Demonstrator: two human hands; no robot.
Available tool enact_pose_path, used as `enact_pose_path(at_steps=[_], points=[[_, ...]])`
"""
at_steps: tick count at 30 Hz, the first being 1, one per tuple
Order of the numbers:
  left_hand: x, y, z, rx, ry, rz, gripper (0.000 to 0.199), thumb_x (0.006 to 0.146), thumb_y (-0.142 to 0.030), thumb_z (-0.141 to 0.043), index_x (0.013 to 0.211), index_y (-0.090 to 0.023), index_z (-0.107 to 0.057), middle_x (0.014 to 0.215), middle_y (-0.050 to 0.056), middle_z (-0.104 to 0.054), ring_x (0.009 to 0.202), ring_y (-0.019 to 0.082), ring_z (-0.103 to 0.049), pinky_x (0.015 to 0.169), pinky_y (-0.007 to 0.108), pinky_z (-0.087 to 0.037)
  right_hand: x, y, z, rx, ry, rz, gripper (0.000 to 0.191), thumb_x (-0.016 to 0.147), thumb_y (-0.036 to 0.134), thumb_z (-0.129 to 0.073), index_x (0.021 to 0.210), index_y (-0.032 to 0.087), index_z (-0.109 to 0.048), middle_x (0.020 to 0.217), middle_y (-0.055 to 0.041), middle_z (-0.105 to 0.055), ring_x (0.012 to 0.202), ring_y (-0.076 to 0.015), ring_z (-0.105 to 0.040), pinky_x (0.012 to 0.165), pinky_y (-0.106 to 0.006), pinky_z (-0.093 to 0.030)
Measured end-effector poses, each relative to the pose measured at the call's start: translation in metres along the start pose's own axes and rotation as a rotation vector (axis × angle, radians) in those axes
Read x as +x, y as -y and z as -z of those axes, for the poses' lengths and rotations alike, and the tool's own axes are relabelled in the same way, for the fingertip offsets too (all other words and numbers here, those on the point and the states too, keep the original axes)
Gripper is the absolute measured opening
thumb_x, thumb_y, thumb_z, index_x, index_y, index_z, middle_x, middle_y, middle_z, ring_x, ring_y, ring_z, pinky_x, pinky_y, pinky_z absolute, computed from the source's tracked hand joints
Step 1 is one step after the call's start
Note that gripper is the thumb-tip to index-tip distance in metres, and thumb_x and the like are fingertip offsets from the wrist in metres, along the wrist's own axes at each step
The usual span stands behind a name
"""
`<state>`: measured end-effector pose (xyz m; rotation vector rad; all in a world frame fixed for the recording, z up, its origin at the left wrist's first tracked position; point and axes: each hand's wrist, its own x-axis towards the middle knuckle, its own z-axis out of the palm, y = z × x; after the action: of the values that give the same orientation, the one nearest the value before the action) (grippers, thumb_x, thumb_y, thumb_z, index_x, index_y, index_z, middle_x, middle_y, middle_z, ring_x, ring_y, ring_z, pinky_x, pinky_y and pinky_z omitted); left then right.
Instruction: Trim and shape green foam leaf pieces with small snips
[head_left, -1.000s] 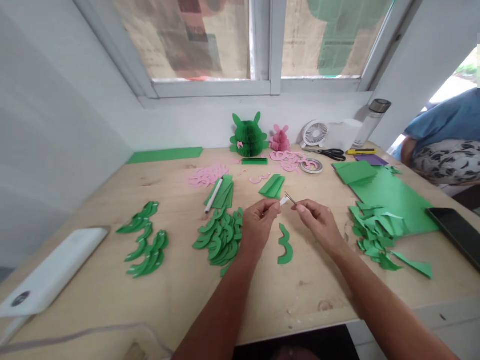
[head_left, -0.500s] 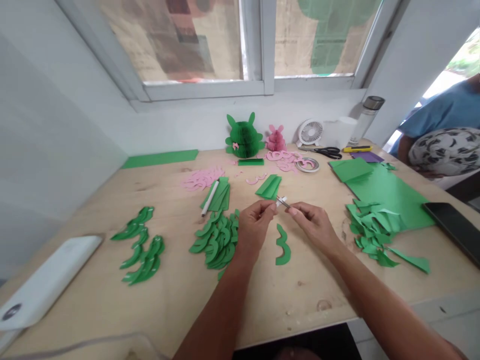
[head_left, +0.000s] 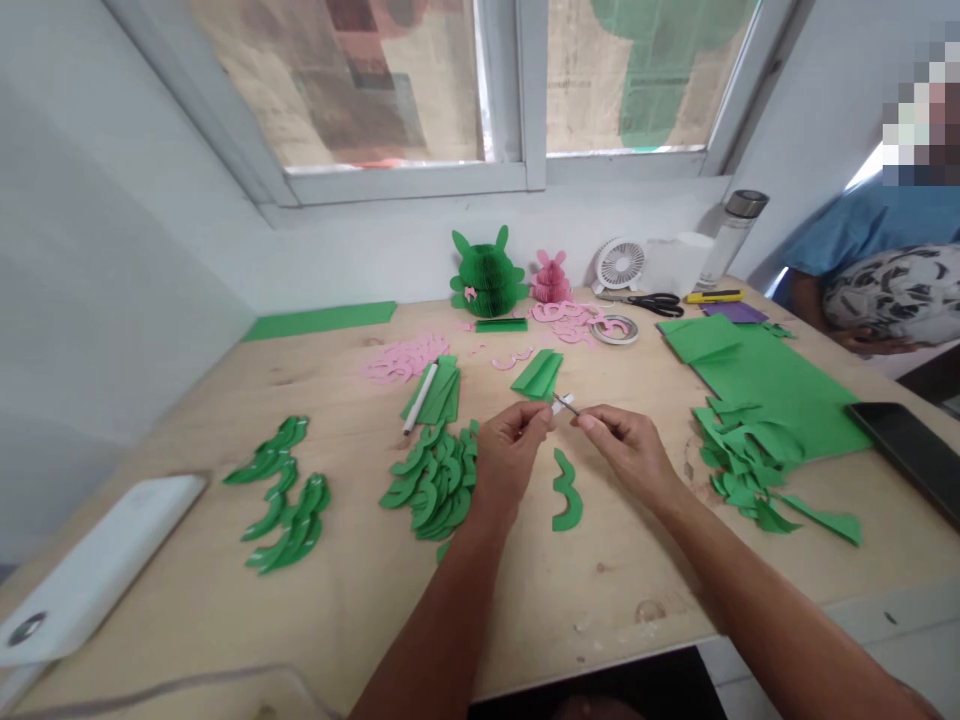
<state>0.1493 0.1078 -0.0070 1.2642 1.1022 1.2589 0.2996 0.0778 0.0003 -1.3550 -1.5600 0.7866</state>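
Note:
My left hand (head_left: 517, 440) is closed in a pinch on a small white strip (head_left: 562, 403), which looks like tape. My right hand (head_left: 626, 440) pinches slim dark metal tweezers (head_left: 568, 406), their tips against the white strip. Just below the hands, a wavy green paper cutout (head_left: 566, 490) lies flat on the wooden table. A heap of similar green cutouts (head_left: 431, 485) sits beside my left wrist, partly hidden by the forearm. Folded green paper (head_left: 538, 374) rests just beyond my fingertips. Farther left are green cutouts with small white bits (head_left: 289, 520).
Along the back wall stand a green paper figure (head_left: 487, 272), a pink one (head_left: 551, 277), a small fan (head_left: 621, 263), black-handled scissors (head_left: 654, 304) and a tape roll (head_left: 615, 329). Green scraps (head_left: 750, 455) and a phone (head_left: 907, 460) lie right. A person (head_left: 847, 240) sits beyond.
Both hands hold nearly the same position, the tweezers still at the white strip. At the right, the other person has shifted slightly, and a hand now shows under the patterned object.

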Motion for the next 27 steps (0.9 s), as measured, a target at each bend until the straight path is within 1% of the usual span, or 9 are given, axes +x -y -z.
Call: enact_pose_path(at_steps=[9, 15, 23, 27], points=[[-0.0001, -0.0006, 0.0002, 0.003, 0.005, 0.011, 0.017, 0.069, -0.032, -0.062, 0.071, -0.016, -0.067, 0.06, -0.001, -0.06, 0.054, 0.009, -0.045, 0.051, 0.022, -0.035, 0.0001, -0.0014, -0.001, 0.009, -0.003, -0.024, 0.034, 0.083, 0.042, -0.048, 0.076, 0.013, -0.064, 0.062, 0.0012, -0.043, 0.057, -0.0101, -0.036, 0.052, -0.022, -0.028], [-0.0003, -0.0008, 0.0001, 0.004, 0.002, 0.017, 0.018, 0.068, -0.032, -0.062, 0.071, -0.016, -0.067, 0.058, -0.001, -0.059, 0.052, 0.009, -0.044, 0.049, 0.021, -0.034, 0.0, -0.0002, -0.0007, -0.018, -0.018, -0.031, 0.033, 0.082, 0.042, -0.049, 0.077, 0.013, -0.065, 0.059, 0.0019, -0.042, 0.055, -0.0093, -0.034, 0.049, -0.022, -0.026], [-0.0006, -0.0021, -0.0009, -0.014, -0.021, 0.025, 0.016, 0.068, -0.03, -0.062, 0.073, -0.016, -0.068, 0.059, -0.001, -0.06, 0.054, 0.009, -0.047, 0.051, 0.021, -0.036, -0.0001, -0.0011, -0.0013, -0.043, -0.021, -0.014, 0.035, 0.082, 0.043, -0.048, 0.076, 0.013, -0.066, 0.058, 0.0014, -0.044, 0.054, -0.0094, -0.035, 0.048, -0.022, -0.027], [-0.0007, -0.0026, -0.0014, -0.016, -0.019, 0.032, 0.015, 0.068, -0.03, -0.063, 0.071, -0.016, -0.068, 0.058, -0.001, -0.06, 0.053, 0.009, -0.047, 0.051, 0.022, -0.036, 0.0001, -0.0014, -0.0012, -0.054, -0.028, -0.016, 0.036, 0.082, 0.044, -0.048, 0.077, 0.013, -0.067, 0.058, 0.0009, -0.045, 0.053, -0.0098, -0.036, 0.048, -0.022, -0.028]])
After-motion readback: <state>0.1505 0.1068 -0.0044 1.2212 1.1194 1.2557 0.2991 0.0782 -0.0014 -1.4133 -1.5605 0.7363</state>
